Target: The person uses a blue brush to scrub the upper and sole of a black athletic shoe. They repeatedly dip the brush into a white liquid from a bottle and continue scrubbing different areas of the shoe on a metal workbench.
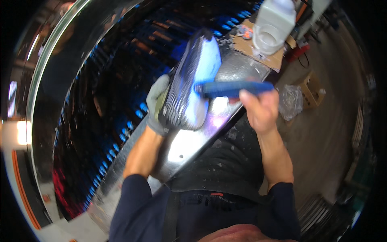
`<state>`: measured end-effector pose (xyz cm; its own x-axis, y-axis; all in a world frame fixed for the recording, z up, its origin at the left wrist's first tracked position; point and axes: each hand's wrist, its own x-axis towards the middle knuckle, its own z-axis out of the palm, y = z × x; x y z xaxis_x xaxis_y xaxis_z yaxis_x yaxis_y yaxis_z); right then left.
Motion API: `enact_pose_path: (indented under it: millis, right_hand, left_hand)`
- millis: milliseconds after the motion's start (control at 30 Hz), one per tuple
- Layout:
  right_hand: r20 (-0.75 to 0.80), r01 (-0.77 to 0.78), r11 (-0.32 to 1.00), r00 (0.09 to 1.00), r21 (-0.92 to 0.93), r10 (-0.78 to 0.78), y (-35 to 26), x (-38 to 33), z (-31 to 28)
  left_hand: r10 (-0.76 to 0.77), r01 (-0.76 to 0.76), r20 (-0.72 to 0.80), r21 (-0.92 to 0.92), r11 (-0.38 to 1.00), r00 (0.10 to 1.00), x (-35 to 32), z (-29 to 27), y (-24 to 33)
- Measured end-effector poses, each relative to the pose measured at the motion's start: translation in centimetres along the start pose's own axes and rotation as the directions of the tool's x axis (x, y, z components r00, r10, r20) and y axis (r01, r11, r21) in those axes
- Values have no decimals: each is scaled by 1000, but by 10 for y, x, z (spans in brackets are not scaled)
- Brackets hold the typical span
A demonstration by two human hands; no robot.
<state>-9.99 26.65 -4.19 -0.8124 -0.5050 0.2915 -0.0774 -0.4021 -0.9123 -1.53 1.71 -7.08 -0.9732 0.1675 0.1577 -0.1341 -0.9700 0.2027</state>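
My left hand (157, 101), in a grey glove, is closed on a dark shoe (181, 90) and holds it up on its side, toe end pointing away. The shoe's pale sole (207, 64) faces right and looks bluish under the light. Bare and closed, my right hand (262, 111) grips a blue brush-like tool (238, 88). Its left tip meets the sole near the middle; blur hides the exact shape of that tip.
A shiny metal ledge (183, 147) runs diagonally beneath the shoe. Beyond it lies a dark machine bed (133, 48) lit by blue spots. A cut-open white plastic jug (274, 26) stands on cardboard (262, 56). On the floor are a cardboard box (312, 90) and a clear plastic bag (290, 103).
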Motion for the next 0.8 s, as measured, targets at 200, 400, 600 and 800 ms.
enact_pose_path:
  millis: [200, 400, 600, 800]
  right_hand:
    - [-337, -15, 975, 939, -221, -62, 42, 67, -12]
    - [271, 621, 394, 709, -678, -651, 35, -18, 27]
    - [153, 5, 1000, 988, 9, -7, 16, -41, 21]
    - [-251, -216, 887, 908, 407, 336, 59, -20, -5]
  left_hand:
    - [124, -138, -249, -39, 990, 960, -34, -41, -17]
    - [169, -202, -253, -108, 973, 953, -49, -90, -8]
    - [197, -179, -211, 104, 978, 957, -36, -38, 28]
    - [536, 27, -536, 723, 690, 653, 38, -56, 159]
